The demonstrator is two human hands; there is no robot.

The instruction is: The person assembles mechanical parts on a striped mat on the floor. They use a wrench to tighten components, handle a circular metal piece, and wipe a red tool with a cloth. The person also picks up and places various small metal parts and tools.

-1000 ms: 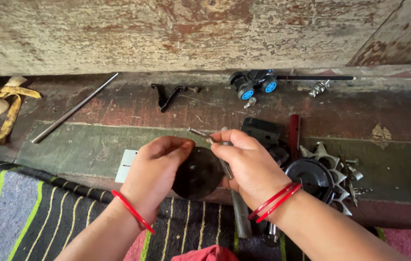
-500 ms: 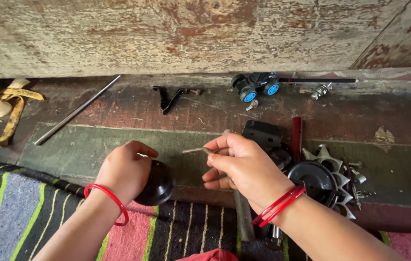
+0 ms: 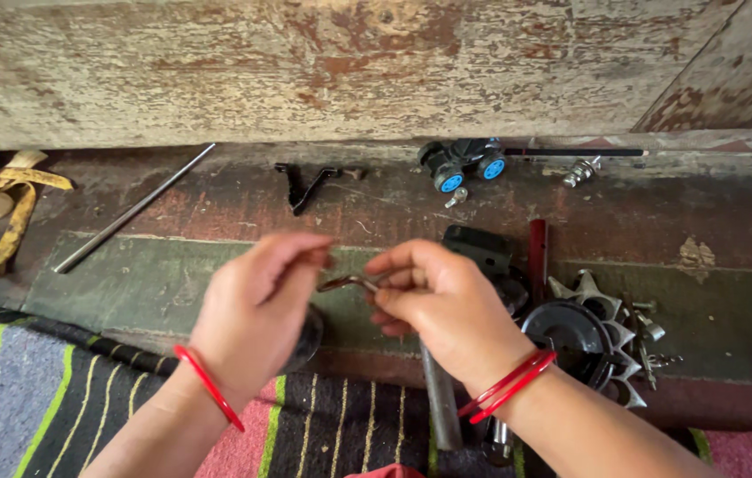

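My left hand [image 3: 257, 305] and my right hand [image 3: 447, 305] meet over the front of the floor, each pinching one end of a small bent metal rod [image 3: 348, 282]. A dark round part [image 3: 305, 341] lies just under my left hand, mostly hidden by it. Both wrists wear red bangles. A grey metal bar [image 3: 441, 403] lies below my right hand. To the right sit a black pulley wheel [image 3: 571, 335] and a stack of toothed sprockets [image 3: 610, 310].
A long steel rod [image 3: 133, 211] lies at the left, with banana peel [image 3: 4, 199] beyond it. A black bracket [image 3: 305, 184] and a black derailleur with blue wheels [image 3: 463, 164] rest near the peeling wall. A striped rug [image 3: 40, 398] covers the front.
My left hand has come up off the dark round part and back to the right hand, taking hold of the bent rod's free end.
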